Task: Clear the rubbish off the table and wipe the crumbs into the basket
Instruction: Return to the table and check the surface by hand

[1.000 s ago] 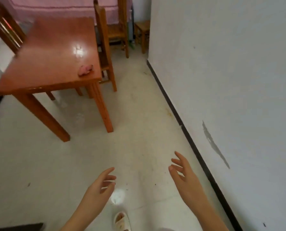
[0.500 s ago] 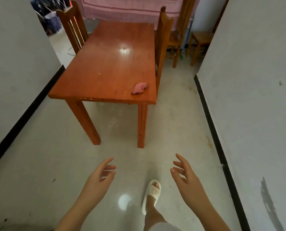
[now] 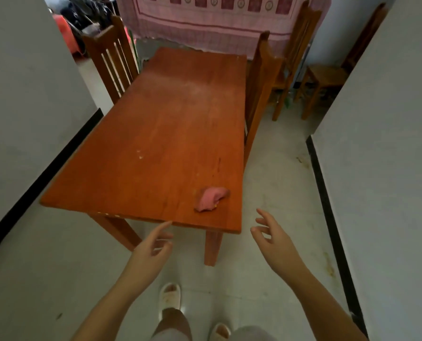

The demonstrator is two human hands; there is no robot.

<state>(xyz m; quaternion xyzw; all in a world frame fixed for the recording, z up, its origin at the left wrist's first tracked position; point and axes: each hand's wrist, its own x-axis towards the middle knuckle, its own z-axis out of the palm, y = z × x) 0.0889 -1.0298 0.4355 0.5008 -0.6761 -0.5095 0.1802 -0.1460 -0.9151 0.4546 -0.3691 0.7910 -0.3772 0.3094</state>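
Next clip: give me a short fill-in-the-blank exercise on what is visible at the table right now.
1. The crumpled cloth on the wooden table is ____ in colour.
2. The left hand and the right hand both hold ____.
3. The cloth lies nearer the ____ hand.
4. The small pale crumbs lie on the ____.

Missing words: pink; nothing; right; table

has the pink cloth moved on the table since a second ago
No. The pink cloth lies at the same near right corner of the table; only the camera came closer.
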